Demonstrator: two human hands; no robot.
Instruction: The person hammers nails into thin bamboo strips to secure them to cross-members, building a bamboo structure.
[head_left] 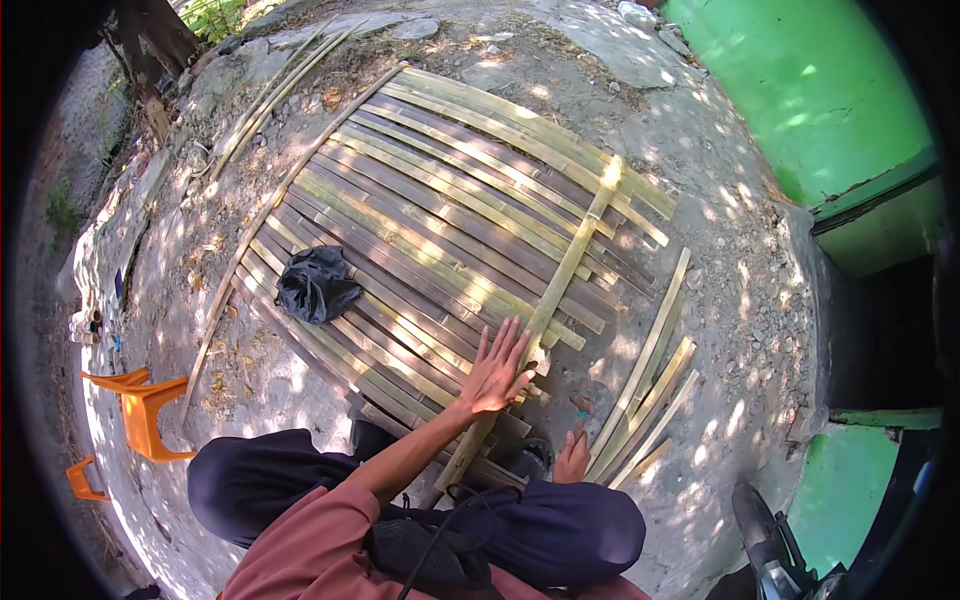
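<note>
My left hand [495, 372] lies palm down with its fingers stretched out on a bamboo crosspiece [560, 272]. That crosspiece runs over the ends of many split bamboo slats [440, 215], laid side by side on the ground as a panel. Low beside the panel's near right corner, my right hand [572, 458] is closed round the handle of a small tool [581, 405]. The tool looks like a hammer, with a dark head and a bit of teal below it; its handle is mostly hidden. A crumpled black plastic bag [318, 285] rests on the slats.
Loose bamboo strips [645, 400] lie right of the panel, and more long strips [285, 90] at the far left. Orange plastic stools [145, 412] are at left. A green wall [810, 90] stands at right, with part of a motorbike [770, 545] at lower right.
</note>
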